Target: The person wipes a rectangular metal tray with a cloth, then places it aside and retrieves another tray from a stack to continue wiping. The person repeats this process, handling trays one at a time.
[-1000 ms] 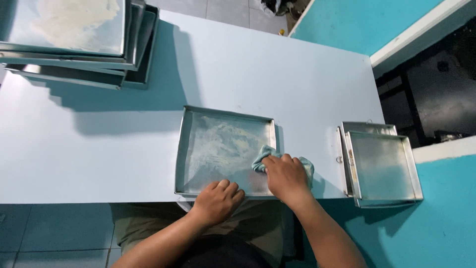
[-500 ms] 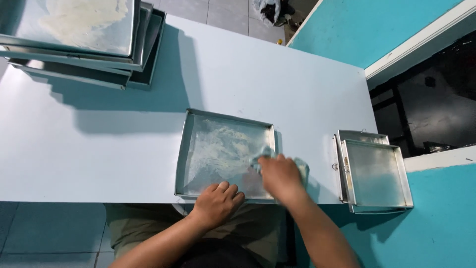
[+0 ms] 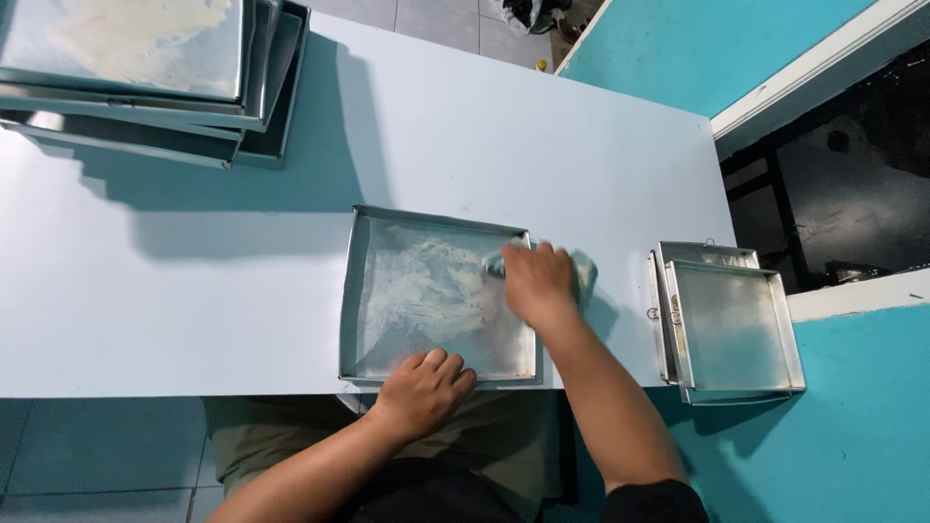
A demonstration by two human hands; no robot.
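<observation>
- Metal tray (image 3: 417,291) sat at the table's (image 3: 194,291) near edge, smeared white inside.
- My right hand (image 3: 538,283) pressed a bluish cloth (image 3: 584,271) onto its right rim, fingers curled around it.
- My left hand (image 3: 424,389) lay flat, fingers spread, on its near rim.

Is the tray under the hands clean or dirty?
Dirty: the tray shows whitish smears where the right hand presses a cloth.

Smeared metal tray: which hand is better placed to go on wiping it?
Right. The right hand already presses the cloth on the tray at its far right corner. The left hand lies flat on the near rim, bracing the tray, with no cloth.
</observation>
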